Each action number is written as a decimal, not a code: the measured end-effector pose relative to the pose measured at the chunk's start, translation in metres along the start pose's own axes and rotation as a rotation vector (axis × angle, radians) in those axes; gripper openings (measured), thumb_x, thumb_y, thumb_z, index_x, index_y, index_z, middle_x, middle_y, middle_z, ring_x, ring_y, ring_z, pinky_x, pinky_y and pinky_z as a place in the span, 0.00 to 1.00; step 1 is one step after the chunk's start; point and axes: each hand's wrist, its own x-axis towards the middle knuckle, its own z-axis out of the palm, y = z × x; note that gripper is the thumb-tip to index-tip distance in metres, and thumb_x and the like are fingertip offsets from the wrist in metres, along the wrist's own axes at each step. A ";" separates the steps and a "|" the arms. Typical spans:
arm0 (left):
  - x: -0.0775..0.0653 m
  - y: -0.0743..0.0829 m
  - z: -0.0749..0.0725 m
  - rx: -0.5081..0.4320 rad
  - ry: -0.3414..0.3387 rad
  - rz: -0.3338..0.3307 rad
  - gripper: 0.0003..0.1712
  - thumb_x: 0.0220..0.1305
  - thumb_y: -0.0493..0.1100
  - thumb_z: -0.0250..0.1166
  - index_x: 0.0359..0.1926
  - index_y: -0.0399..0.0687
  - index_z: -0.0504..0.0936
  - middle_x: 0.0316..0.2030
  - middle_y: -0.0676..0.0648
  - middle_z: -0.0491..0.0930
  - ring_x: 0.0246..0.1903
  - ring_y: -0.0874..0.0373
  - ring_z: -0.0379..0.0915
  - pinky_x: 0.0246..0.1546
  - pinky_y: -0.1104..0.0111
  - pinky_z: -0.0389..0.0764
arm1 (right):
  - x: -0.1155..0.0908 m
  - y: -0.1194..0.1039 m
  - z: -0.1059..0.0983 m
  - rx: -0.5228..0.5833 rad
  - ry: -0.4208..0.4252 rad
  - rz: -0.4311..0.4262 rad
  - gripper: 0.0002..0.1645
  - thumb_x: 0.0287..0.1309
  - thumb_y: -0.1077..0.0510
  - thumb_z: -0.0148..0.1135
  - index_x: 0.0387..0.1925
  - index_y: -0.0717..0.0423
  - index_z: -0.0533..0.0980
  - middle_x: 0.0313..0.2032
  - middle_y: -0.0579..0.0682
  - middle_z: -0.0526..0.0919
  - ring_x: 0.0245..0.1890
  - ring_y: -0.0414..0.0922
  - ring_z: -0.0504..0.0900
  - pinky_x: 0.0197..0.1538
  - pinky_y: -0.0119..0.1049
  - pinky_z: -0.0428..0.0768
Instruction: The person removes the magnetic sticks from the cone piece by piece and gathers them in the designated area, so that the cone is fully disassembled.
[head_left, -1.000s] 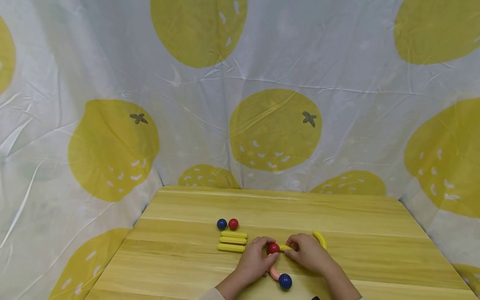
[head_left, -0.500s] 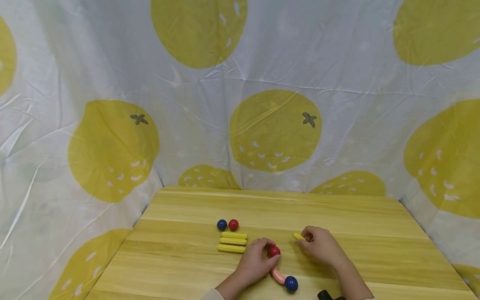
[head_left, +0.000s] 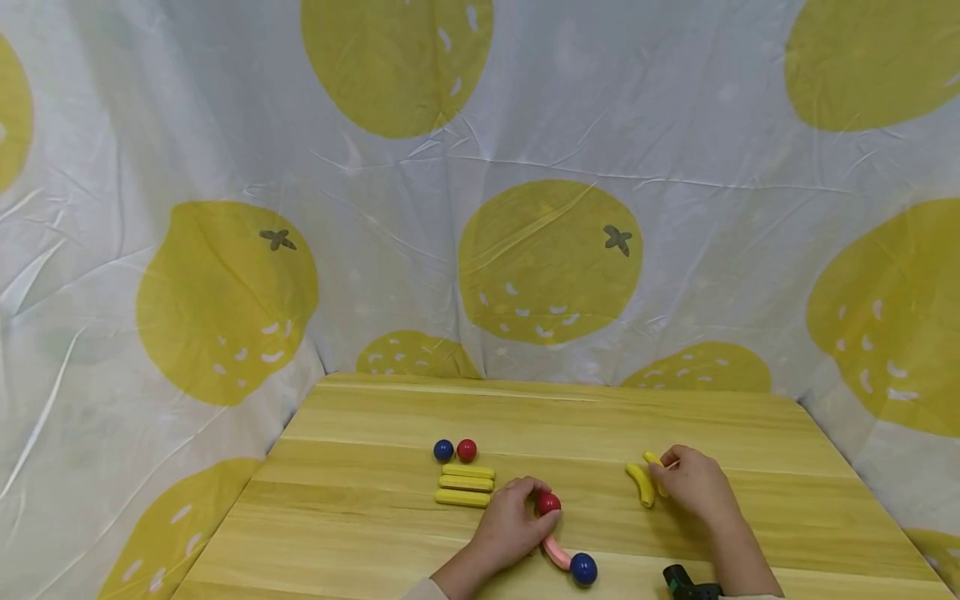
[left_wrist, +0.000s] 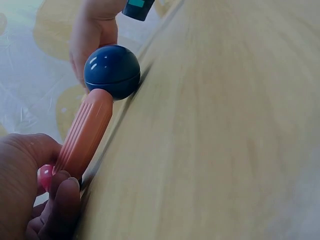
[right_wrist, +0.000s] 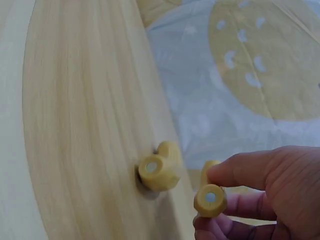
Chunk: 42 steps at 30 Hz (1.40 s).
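My left hand (head_left: 513,523) holds a red ball (head_left: 550,503) near the table's front. Joined to that ball is a curved pink magnetic stick (left_wrist: 86,131), with a blue ball (left_wrist: 112,72) at its other end. The left fingertips also lie against the pink stick's near end. Over on the right, my right hand (head_left: 693,483) pinches a curved yellow magnetic stick (right_wrist: 210,201) between thumb and fingers. A round metal dot shows in its end. Just left of it, a second curved yellow stick (head_left: 641,485) lies on the table, apart from the held one.
Three straight yellow sticks (head_left: 467,483) lie side by side left of my left hand. Behind them sit another blue ball (head_left: 443,451) and another red ball (head_left: 467,451). A black device (head_left: 688,583) shows by the right wrist. A lemon-print cloth (head_left: 390,250) hangs behind the wooden table (head_left: 360,417).
My right hand has drawn its yellow stick away from the red ball and carried it right, beside the other curved one. The blue ball and pink stick have swung slightly right; the left hand stays.
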 end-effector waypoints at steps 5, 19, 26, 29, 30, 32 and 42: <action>0.000 0.001 0.000 0.001 -0.009 -0.010 0.16 0.61 0.53 0.73 0.46 0.53 0.84 0.40 0.56 0.82 0.33 0.70 0.69 0.34 0.76 0.72 | 0.004 0.007 0.001 -0.013 -0.034 0.013 0.19 0.65 0.48 0.65 0.42 0.62 0.80 0.35 0.53 0.86 0.32 0.46 0.79 0.34 0.39 0.75; 0.001 0.001 -0.001 0.013 -0.009 0.004 0.17 0.61 0.54 0.73 0.46 0.52 0.84 0.41 0.56 0.83 0.36 0.69 0.72 0.37 0.75 0.73 | 0.004 0.011 0.007 -0.014 -0.043 0.006 0.16 0.66 0.50 0.63 0.39 0.61 0.82 0.29 0.48 0.82 0.28 0.45 0.75 0.32 0.37 0.71; 0.000 0.002 -0.001 -0.001 -0.003 -0.021 0.16 0.61 0.54 0.73 0.45 0.53 0.83 0.40 0.55 0.82 0.34 0.69 0.69 0.34 0.75 0.72 | 0.003 0.002 0.001 -0.075 -0.025 -0.029 0.19 0.68 0.50 0.61 0.45 0.63 0.81 0.35 0.52 0.87 0.32 0.46 0.81 0.36 0.44 0.78; 0.000 0.002 -0.001 -0.010 0.011 -0.040 0.16 0.62 0.53 0.73 0.46 0.52 0.83 0.41 0.54 0.82 0.32 0.69 0.68 0.33 0.75 0.71 | -0.001 -0.008 -0.001 -0.083 0.007 -0.085 0.19 0.69 0.49 0.61 0.47 0.63 0.81 0.39 0.54 0.87 0.36 0.48 0.84 0.38 0.47 0.80; 0.000 0.002 -0.001 -0.020 0.015 -0.043 0.16 0.62 0.53 0.72 0.46 0.52 0.83 0.42 0.54 0.81 0.30 0.69 0.67 0.32 0.75 0.71 | -0.003 -0.012 -0.001 -0.073 0.011 -0.105 0.19 0.69 0.49 0.62 0.48 0.62 0.81 0.39 0.55 0.87 0.37 0.48 0.84 0.38 0.47 0.81; 0.001 0.001 0.000 -0.057 0.013 -0.049 0.17 0.64 0.51 0.71 0.49 0.49 0.83 0.43 0.52 0.81 0.26 0.70 0.67 0.28 0.75 0.72 | -0.006 -0.021 0.001 -0.028 -0.004 -0.140 0.18 0.69 0.49 0.63 0.48 0.60 0.81 0.40 0.53 0.86 0.37 0.47 0.83 0.36 0.43 0.80; 0.000 -0.001 -0.003 -0.253 -0.058 -0.095 0.21 0.71 0.47 0.66 0.61 0.44 0.79 0.42 0.49 0.77 0.13 0.65 0.72 0.14 0.71 0.74 | -0.016 -0.050 0.038 0.179 -0.285 -0.406 0.11 0.64 0.52 0.69 0.42 0.55 0.82 0.33 0.44 0.82 0.33 0.37 0.77 0.36 0.31 0.77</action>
